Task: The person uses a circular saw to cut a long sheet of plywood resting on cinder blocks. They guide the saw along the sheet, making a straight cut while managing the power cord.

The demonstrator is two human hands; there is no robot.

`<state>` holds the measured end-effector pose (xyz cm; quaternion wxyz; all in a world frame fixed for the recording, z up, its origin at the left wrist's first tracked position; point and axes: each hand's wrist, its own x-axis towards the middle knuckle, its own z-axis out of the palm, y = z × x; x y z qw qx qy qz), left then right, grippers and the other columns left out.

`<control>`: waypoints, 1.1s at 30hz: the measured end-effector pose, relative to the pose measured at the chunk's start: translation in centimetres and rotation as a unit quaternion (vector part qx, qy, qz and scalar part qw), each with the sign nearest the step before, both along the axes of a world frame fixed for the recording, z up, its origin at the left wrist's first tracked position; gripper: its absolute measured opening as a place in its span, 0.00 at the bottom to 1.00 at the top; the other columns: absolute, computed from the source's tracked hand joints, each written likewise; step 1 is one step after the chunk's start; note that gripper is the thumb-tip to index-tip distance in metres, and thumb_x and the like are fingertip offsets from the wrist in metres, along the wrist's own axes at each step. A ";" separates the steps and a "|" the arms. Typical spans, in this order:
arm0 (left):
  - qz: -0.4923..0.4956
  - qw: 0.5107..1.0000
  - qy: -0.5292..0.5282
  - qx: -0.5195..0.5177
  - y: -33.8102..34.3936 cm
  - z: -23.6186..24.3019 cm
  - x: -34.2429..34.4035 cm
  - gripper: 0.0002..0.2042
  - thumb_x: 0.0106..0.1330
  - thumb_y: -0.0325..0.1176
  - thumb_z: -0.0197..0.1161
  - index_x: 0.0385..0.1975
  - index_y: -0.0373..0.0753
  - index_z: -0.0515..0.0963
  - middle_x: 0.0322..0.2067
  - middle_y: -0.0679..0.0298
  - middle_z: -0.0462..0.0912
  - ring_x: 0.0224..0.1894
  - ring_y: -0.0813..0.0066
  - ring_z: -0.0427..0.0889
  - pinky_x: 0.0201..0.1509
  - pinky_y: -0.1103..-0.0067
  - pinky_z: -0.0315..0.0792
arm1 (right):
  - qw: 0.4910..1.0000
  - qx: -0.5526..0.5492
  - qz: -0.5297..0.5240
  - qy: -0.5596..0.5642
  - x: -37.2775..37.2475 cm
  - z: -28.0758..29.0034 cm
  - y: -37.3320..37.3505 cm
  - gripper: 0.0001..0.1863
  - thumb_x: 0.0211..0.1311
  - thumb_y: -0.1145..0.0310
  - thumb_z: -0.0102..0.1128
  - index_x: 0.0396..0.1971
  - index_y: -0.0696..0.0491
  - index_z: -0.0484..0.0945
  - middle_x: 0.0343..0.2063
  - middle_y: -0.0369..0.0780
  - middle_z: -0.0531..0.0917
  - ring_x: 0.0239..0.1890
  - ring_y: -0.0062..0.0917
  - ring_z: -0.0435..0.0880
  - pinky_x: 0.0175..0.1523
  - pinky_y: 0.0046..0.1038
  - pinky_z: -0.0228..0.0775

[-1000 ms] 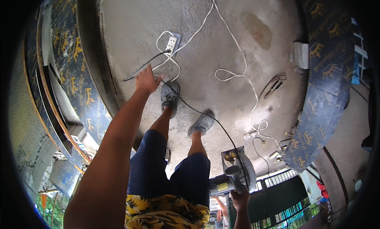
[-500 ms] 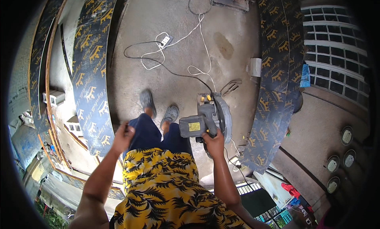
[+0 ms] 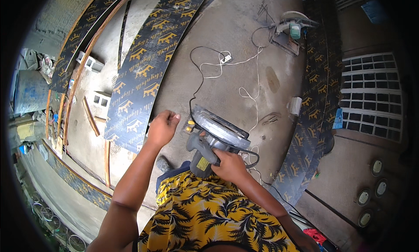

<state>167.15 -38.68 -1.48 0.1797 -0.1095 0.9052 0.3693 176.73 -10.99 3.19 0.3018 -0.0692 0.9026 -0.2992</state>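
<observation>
A grey and black circular saw point(image 3: 203, 144) with a silver blade guard hangs in front of my waist, tilted. My right hand point(image 3: 230, 165) is closed around its rear handle. To the left of the saw, apart from it, my left hand point(image 3: 162, 129) is raised with its fingers curled together; whether anything small is between them is hidden. Nearest to that hand lies a long dark panel point(image 3: 146, 71) with a gold crown print. From the saw a black cord point(image 3: 201, 80) runs to a white extension socket point(image 3: 226, 59) on the concrete floor.
Another dark printed panel point(image 3: 301, 158) runs along the right. A green and grey cut-off saw point(image 3: 295, 32) stands at the far right. Hollow concrete blocks point(image 3: 101, 99) and wood strips point(image 3: 91, 117) lie at left. A white cable point(image 3: 257, 90) loops over the floor.
The view has swung left. The saw has turned, its blade guard now facing forward and across my front, still in my right hand. My left hand has moved forward, closer to the saw.
</observation>
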 end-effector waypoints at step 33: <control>0.369 0.778 -0.207 0.464 -17.0 4.6 47.1 0.33 0.78 0.55 0.63 0.68 0.30 0.71 0.58 0.55 0.83 0.59 0.67 0.83 0.63 0.71 0.77 | 0.982 -0.156 -0.038 -0.095 30.9 -2.3 -31.1 0.33 0.63 0.64 0.68 0.65 0.63 0.71 0.48 0.63 0.85 0.54 0.60 0.84 0.58 0.53 0.77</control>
